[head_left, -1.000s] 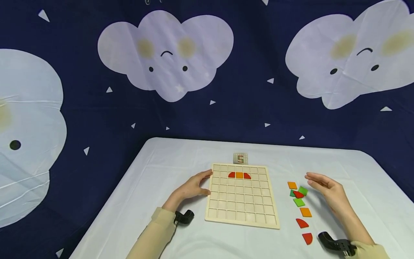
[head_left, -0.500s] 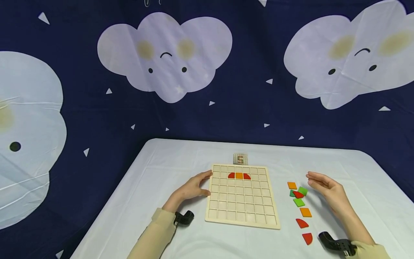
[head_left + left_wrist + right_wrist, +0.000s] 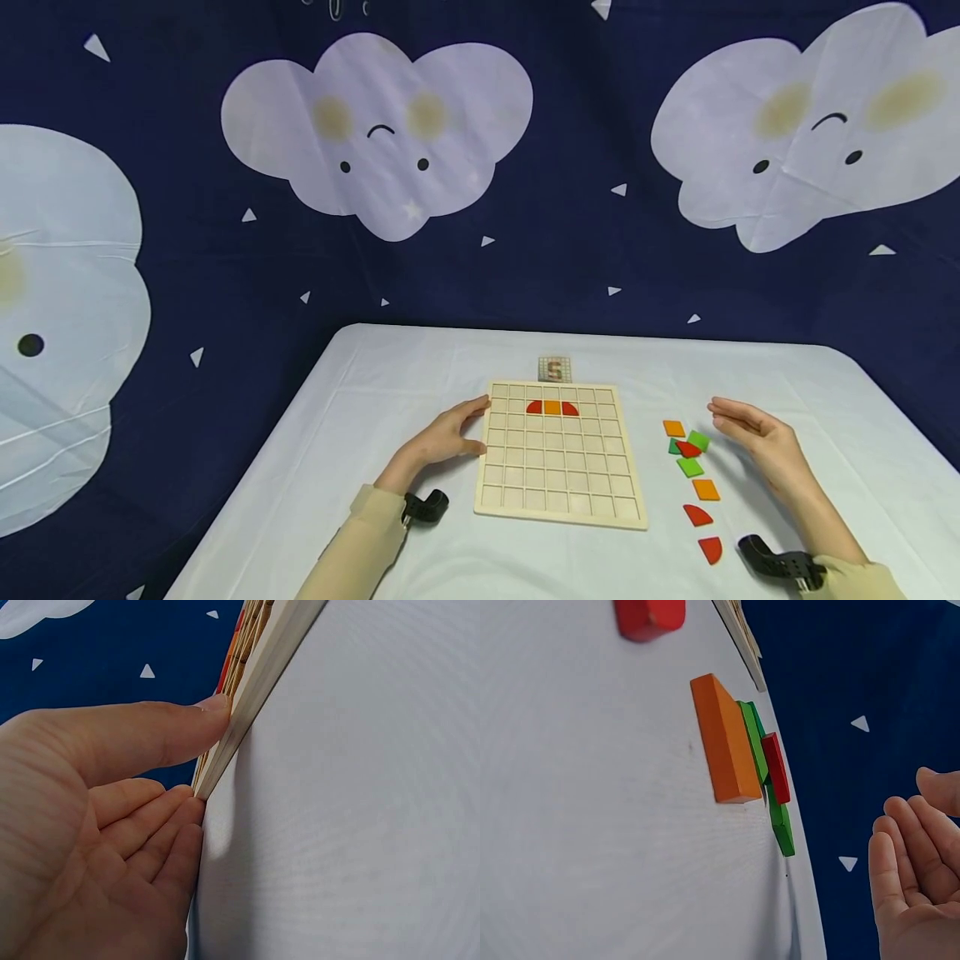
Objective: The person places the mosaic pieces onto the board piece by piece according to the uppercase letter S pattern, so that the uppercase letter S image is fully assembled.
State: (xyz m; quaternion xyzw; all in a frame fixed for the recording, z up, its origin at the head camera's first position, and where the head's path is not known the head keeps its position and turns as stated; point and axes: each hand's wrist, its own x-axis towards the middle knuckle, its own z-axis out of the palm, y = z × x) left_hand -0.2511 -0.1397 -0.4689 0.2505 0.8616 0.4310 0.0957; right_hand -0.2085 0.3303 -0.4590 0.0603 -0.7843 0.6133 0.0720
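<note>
Only the head view has shifted slightly since the earlier frame; both hands keep their places. With thumb and fingers extended, the left hand touches the left edge of the gridded wooden board. The right hand, fingers loosely straight, is just right of the green square tile, well apart from the board.

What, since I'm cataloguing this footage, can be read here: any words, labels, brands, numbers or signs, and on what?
"S" or "5", too small to tell which: on the small card beyond the board.
Pale looped marks atop the backdrop: cut off, unreadable.
No readable text elsewhere.
</note>
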